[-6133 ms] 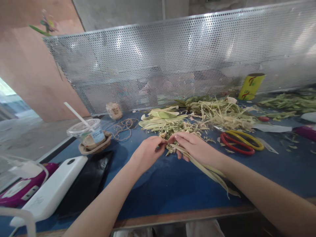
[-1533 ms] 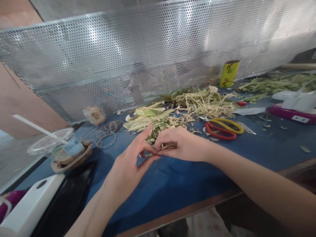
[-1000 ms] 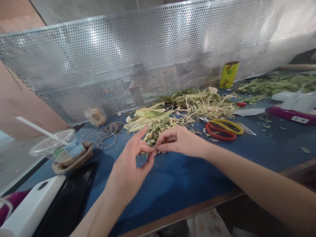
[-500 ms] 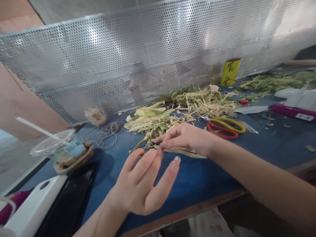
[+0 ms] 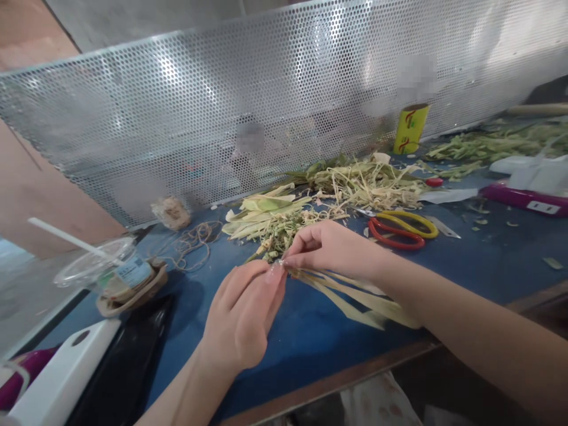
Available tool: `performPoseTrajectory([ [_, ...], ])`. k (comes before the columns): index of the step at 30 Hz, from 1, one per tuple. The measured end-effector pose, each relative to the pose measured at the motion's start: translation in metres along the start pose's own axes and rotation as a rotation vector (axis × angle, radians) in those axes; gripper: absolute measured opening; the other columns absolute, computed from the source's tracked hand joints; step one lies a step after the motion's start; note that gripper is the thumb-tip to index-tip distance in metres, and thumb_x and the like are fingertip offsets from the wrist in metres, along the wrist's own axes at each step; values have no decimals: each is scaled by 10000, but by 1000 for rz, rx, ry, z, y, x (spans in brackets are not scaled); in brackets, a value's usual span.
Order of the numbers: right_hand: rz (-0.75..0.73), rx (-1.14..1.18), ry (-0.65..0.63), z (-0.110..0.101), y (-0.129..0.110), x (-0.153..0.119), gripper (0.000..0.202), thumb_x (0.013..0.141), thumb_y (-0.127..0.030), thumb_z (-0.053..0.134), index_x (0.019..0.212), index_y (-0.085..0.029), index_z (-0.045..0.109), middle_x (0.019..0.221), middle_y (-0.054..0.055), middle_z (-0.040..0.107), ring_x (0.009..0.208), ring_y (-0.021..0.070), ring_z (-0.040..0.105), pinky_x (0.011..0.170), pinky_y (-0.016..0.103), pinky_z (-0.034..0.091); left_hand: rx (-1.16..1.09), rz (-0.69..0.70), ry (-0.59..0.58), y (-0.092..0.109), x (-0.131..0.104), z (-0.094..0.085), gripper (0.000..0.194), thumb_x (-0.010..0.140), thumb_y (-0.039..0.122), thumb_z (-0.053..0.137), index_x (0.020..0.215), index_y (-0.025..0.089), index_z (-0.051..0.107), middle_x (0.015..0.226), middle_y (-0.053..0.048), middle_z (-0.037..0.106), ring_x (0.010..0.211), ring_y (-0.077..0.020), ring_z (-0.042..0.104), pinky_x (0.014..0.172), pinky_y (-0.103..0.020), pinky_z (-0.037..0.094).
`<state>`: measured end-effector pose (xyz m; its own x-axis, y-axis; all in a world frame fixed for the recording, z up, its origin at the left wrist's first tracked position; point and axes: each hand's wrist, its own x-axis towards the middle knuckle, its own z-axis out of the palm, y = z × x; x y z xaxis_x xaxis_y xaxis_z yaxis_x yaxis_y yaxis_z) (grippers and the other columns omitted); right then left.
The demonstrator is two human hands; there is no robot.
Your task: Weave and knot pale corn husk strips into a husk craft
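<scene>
My left hand (image 5: 248, 313) and my right hand (image 5: 322, 251) meet fingertip to fingertip over the blue table (image 5: 310, 349). Both are closed in a pinch on pale corn husk strips (image 5: 355, 296), which trail to the right under my right wrist. The pinched ends are mostly hidden by the fingers. Just behind my hands lies a heap of husk scraps (image 5: 284, 234), with wider pale green husks (image 5: 266, 207) on its left. Scissors (image 5: 402, 229) with one red and one yellow handle loop rest to the right of my right hand.
A perforated metal screen (image 5: 213, 118) stands along the back. On the left are a plastic cup (image 5: 128, 269) with a straw, twine (image 5: 195, 242) and a white device (image 5: 66, 367). To the right are a yellow tube (image 5: 410, 130), a purple power strip (image 5: 523, 198) and more husks (image 5: 368, 177).
My left thumb, raised and apart before, has come down against the fingers. The husk strips have swung out and now spread more widely below my right wrist.
</scene>
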<state>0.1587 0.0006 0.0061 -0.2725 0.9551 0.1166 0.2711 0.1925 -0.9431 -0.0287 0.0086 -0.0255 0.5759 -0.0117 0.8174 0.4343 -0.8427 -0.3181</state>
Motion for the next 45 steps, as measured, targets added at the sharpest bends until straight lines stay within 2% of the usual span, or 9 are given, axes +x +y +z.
performPoseTrajectory([
  [5,77,142,-59,-2,3,2,146,627,-267,668,696,-140,644,693,28,657,659,113,589,638,226,455,-50,50,-51,2,3,-5,443,685,61,617,1086,148,452,816,-69,648,797,-192,604,650,-332,526],
  [10,96,167,-156,-4,5,0,135,655,-234,637,751,-140,641,754,47,672,736,148,620,713,266,473,25,303,-82,6,22,-14,137,742,96,550,868,140,519,731,-96,644,751,-210,591,620,-395,520],
  [17,76,230,-191,1,2,-2,36,665,-155,587,684,-141,561,776,52,662,713,136,618,702,281,480,20,420,-147,6,27,-21,153,761,73,487,871,173,522,666,-61,662,742,-200,605,624,-387,517],
  [19,48,204,-179,1,1,-3,47,661,-158,598,687,-141,562,783,48,659,702,128,615,682,267,481,-54,239,-145,4,22,-19,153,741,110,552,872,185,526,743,-53,660,766,-184,610,682,-372,521],
  [23,0,202,-170,-1,-3,-4,68,681,-181,609,691,-144,554,699,16,644,650,112,618,643,242,485,-262,-471,-122,0,16,-13,442,647,217,690,1041,188,492,923,-64,639,817,-174,616,733,-332,529],
  [27,-26,158,-191,-5,-4,-5,52,721,-179,584,729,-146,544,697,22,655,664,121,635,630,236,488,-485,-736,-222,0,16,-8,541,713,200,631,1206,208,409,816,-16,683,767,-155,644,709,-298,544],
  [31,-33,138,-208,-4,-4,-5,66,764,-175,547,728,-158,495,715,22,658,707,135,650,664,256,495,-521,-839,-140,4,15,-5,701,713,198,635,1315,236,278,802,2,691,772,-150,647,681,-273,548],
  [37,-64,82,-202,0,-1,-5,73,794,-181,512,741,-176,462,735,11,654,749,140,648,698,281,491,-446,-733,-170,5,12,-6,750,732,169,615,1357,263,210,758,19,689,819,-157,634,642,-232,539],
  [45,-110,41,-156,-4,0,-3,40,758,-218,563,744,-181,562,805,13,660,806,141,633,756,267,482,-677,-882,-260,-3,18,-10,735,755,169,575,1363,271,174,778,6,695,435,-96,557,364,-203,481],
])
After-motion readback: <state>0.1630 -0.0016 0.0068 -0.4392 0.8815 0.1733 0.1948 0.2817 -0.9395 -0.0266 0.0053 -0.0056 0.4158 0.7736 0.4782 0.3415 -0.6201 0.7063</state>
